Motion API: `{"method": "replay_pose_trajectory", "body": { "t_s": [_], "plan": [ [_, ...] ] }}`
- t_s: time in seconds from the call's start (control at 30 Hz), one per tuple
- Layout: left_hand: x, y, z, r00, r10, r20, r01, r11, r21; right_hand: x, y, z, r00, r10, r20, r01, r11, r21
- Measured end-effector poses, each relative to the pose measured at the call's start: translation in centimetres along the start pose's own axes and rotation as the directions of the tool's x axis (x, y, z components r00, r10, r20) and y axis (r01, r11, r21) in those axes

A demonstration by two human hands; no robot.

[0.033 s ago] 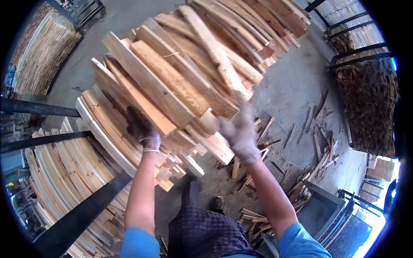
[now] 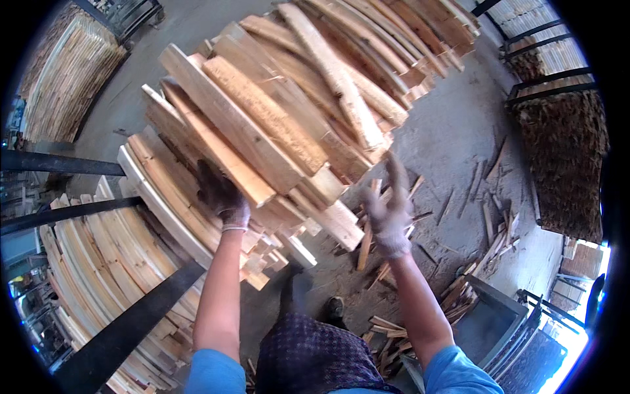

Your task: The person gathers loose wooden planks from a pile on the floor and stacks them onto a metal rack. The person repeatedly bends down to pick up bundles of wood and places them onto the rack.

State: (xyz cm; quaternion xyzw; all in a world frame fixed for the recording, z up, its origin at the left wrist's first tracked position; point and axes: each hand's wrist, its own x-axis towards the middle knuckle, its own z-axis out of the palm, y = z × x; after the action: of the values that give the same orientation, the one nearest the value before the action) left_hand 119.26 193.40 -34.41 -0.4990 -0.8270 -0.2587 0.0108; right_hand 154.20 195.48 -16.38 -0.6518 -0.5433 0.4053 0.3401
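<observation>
Both of my hands wear dirty knitted work gloves. My left hand [image 2: 222, 197] lies against the near side of a pale wooden board [image 2: 216, 144], its fingers stretched out among the stacked boards. My right hand [image 2: 388, 220] is in the air just past the board ends, fingers apart and somewhat blurred, with nothing visible in it. In front of me is a large pile of rough-cut boards [image 2: 262, 121]. A bark-edged strip [image 2: 335, 75] slants across the top of it.
Dark metal bars [image 2: 131, 325] cross a second stack of boards [image 2: 108, 246] on the left. Wood offcuts [image 2: 502, 230] litter the concrete floor at right. A metal-edged bin [image 2: 489, 318] stands at lower right. More stacked lumber [image 2: 561, 157] stands along the right side.
My right hand has moved rightward and slightly down, away from the board ends. My left hand stays against the boards, and the whole view has shifted a little.
</observation>
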Motion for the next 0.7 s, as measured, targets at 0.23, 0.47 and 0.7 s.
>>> {"method": "replay_pose_trajectory", "body": {
  "t_s": [0.23, 0.47, 0.7],
  "plan": [
    [-0.4, 8.4, -1.2, 0.987, -0.123, 0.102, 0.158, 0.853, -0.498, -3.0, 10.9, 5.7, 0.702, 0.709, -0.058, -0.226, 0.3, 0.927],
    [0.2, 5.4, -2.1, 0.994, -0.077, 0.075, 0.092, 0.973, -0.213, -0.5, 1.7, 9.3, 0.621, 0.783, 0.029, -0.262, 0.173, 0.95],
    [-1.6, 7.7, -0.4, 0.974, 0.101, 0.204, -0.054, 0.973, -0.224, -2.6, 11.1, 8.4, 0.884, 0.454, 0.107, -0.274, 0.32, 0.907]
  ]
}}
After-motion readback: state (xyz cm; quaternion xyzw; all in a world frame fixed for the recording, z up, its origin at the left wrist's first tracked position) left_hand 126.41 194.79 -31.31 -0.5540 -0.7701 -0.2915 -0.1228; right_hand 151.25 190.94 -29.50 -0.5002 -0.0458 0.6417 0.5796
